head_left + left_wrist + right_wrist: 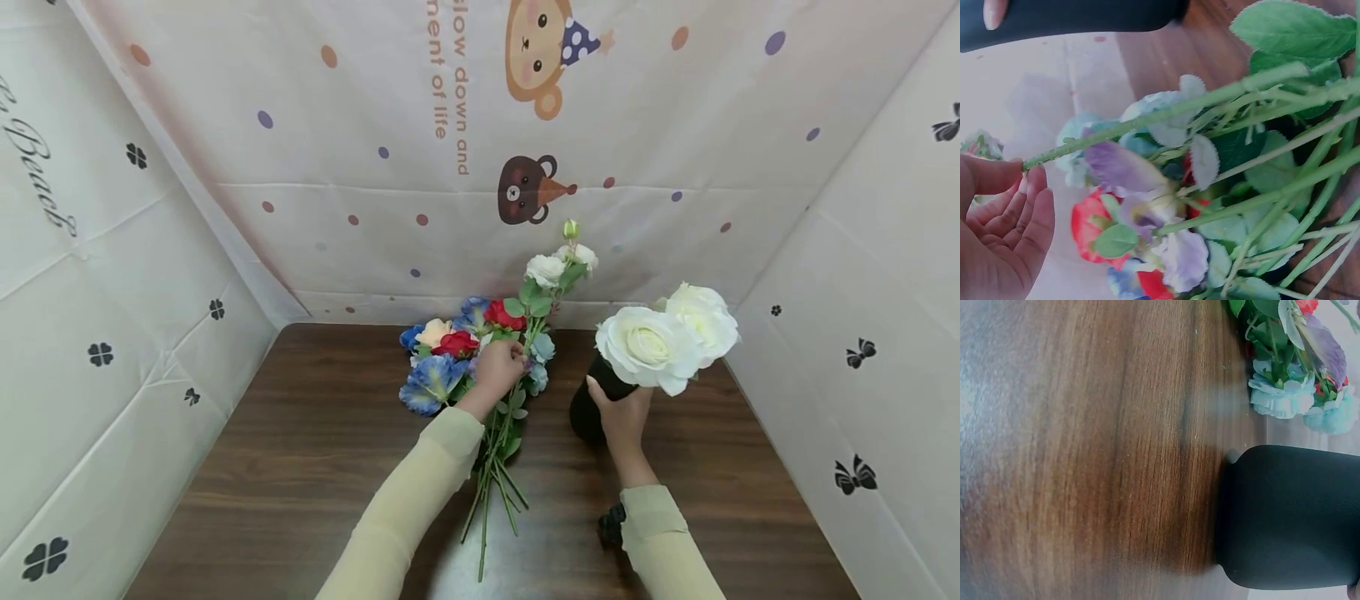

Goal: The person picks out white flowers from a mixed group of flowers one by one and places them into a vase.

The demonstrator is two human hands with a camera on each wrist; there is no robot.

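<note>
My left hand (497, 368) pinches a green stem (1104, 135) between thumb and fingertips. That stem leads up to a spray of small white flowers (546, 271) with a bud at its tip, raised over the other flowers. Beneath lies a bunch of artificial flowers with red, blue, cream and purple blooms, among them a red flower (456, 343) and a blue flower (432, 383). To the right, my right hand (627, 417) grips a black vase (588, 408) around its side. Large white roses (648, 346) stand in the vase, covering its mouth.
The bunch's bare stems (483, 500) fan toward the near side of the brown wooden table (300, 467). Printed cloth (360, 175) hangs behind the table, with more cloth at both sides. A small black device (611, 525) sits at my right wrist.
</note>
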